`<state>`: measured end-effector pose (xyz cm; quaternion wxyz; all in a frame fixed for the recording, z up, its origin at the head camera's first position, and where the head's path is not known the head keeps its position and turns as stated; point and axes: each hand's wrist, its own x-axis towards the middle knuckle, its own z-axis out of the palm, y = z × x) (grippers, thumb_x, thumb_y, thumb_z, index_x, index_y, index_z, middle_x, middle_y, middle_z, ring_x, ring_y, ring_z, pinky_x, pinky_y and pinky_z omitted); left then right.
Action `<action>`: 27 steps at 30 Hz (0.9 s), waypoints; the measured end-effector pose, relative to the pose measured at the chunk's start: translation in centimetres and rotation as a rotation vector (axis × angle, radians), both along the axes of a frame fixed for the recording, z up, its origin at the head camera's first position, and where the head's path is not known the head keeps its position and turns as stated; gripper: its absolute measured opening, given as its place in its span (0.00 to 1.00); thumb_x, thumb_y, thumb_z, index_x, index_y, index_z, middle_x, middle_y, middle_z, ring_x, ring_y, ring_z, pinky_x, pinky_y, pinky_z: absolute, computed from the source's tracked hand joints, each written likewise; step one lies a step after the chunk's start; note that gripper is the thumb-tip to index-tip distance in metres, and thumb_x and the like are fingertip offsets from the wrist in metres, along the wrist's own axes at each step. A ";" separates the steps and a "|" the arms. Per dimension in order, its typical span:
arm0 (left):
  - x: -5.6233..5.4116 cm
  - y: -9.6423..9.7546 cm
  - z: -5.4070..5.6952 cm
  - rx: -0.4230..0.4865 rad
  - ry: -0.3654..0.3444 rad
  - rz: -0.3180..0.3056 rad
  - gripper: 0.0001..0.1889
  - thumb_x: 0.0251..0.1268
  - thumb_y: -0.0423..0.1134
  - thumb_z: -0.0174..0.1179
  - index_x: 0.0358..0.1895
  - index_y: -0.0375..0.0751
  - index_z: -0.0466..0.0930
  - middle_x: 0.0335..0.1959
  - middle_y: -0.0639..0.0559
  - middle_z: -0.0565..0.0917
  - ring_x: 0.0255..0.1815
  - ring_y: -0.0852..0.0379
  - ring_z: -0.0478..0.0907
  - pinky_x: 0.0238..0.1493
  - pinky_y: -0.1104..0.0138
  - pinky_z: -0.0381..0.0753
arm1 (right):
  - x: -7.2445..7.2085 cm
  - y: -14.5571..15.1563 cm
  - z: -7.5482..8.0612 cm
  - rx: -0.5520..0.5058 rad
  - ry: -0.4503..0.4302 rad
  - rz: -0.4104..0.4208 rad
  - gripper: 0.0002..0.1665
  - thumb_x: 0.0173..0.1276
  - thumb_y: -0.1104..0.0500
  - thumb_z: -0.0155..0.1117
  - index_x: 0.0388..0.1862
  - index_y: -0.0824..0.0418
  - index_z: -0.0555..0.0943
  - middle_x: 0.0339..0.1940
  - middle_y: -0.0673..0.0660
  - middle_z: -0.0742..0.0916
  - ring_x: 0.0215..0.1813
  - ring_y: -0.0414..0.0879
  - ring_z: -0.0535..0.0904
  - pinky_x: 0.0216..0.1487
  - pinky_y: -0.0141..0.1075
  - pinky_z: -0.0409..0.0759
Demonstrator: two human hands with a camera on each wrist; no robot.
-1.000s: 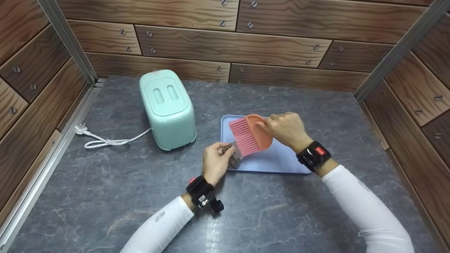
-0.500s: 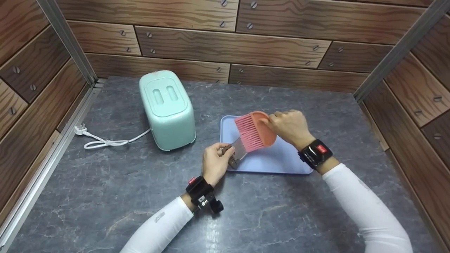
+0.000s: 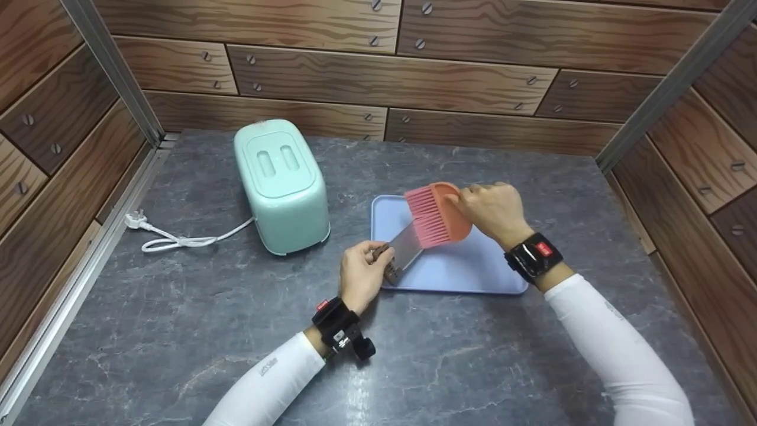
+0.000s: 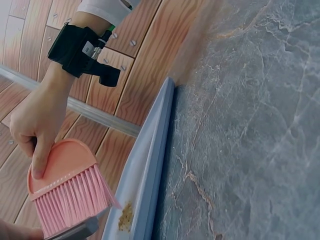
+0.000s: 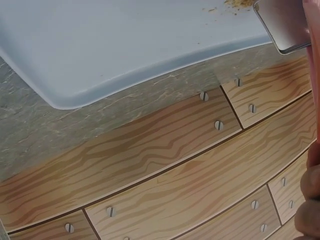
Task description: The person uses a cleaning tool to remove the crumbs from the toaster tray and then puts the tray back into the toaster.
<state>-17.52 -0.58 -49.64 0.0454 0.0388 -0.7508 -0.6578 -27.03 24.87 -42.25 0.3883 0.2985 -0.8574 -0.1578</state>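
Observation:
My left hand (image 3: 362,275) grips the brown handle of a scraper (image 3: 407,247), its flat metal blade slanting up and right above the pale blue tray (image 3: 473,275). A small orange brush (image 3: 458,222) with pink bristles is pinched by its body in my right hand (image 3: 495,214). The bristles lie against the outer part of the blade and hide its far end. In the left wrist view, yellow-brown crumbs (image 4: 126,217) lie on the tray below the tools. The right wrist view shows a rounded corner of the shiny blade (image 5: 285,27) over more crumbs.
Left of the tray stands a mint-green toaster (image 3: 293,219) with its lid on. Its white cord (image 3: 189,241) and plug (image 3: 136,220) lie on the dark marbled table (image 3: 266,331). Wood-patterned walls (image 3: 331,71) enclose the back and sides.
The brush in my right hand has slid up and right along the blade, away from the handle, baring more metal. My left hand has stayed nearly still.

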 end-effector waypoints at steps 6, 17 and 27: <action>0.0 0.0 0.1 -0.006 -0.005 -0.005 0.09 0.69 0.37 0.70 0.47 0.37 0.90 0.35 0.43 0.94 0.29 0.61 0.88 0.25 0.73 0.83 | -0.3 0.6 -0.1 -0.027 -0.053 -0.055 0.32 0.76 0.43 0.67 0.17 0.63 0.81 0.14 0.57 0.85 0.11 0.51 0.72 0.13 0.43 0.69; 0.0 -0.1 0.1 -0.034 -0.012 -0.018 0.09 0.69 0.38 0.69 0.48 0.39 0.90 0.34 0.45 0.94 0.24 0.64 0.85 0.21 0.71 0.83 | -0.6 1.5 -0.3 -0.048 -0.092 -0.117 0.30 0.78 0.45 0.64 0.22 0.66 0.86 0.18 0.59 0.88 0.13 0.52 0.76 0.14 0.44 0.72; 0.0 -0.3 0.3 -0.045 0.027 -0.017 0.09 0.69 0.37 0.70 0.47 0.38 0.91 0.33 0.44 0.94 0.23 0.60 0.86 0.23 0.73 0.82 | -0.5 1.8 -0.8 -0.089 -0.031 -0.128 0.32 0.77 0.44 0.66 0.17 0.65 0.81 0.12 0.59 0.83 0.11 0.53 0.75 0.12 0.45 0.70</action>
